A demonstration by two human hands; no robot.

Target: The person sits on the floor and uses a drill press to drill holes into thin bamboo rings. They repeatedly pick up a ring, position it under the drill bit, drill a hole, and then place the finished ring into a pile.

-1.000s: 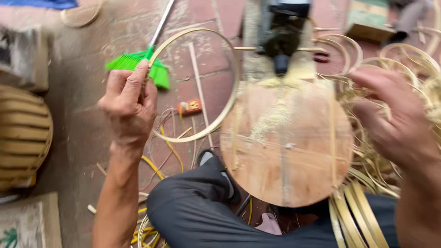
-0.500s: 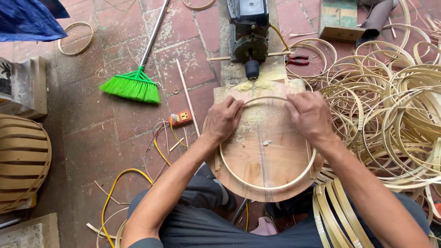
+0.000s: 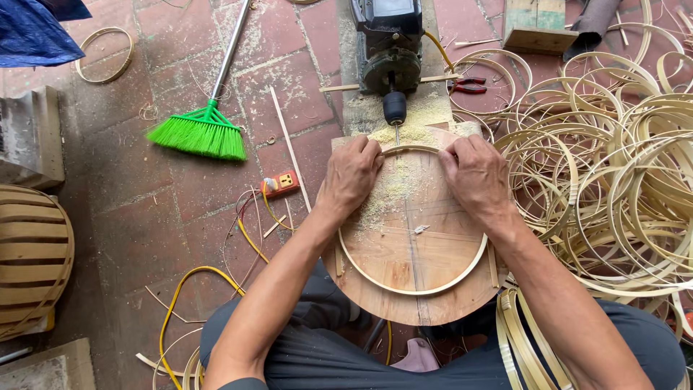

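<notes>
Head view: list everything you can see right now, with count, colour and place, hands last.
Bamboo hoop: one, pale tan, flat on the board, far edge at the drill bit.
Round wooden board: one, brown, on the lap, dusted with shavings.
Drill motor: one, black, top centre, bit pointing at the hoop.
Loose hoops: many, pale, heaped at right.
Broom: one, green bristles, upper left on the brick floor.
Pliers: one, red handles, right of the drill.
Socket block: one, orange, left of the board.
Cable: one, yellow, lower left.
Slatted basket: one, tan, far left.
Left hand: grips the hoop's far edge.
Right hand: grips it beside the bit.
</notes>
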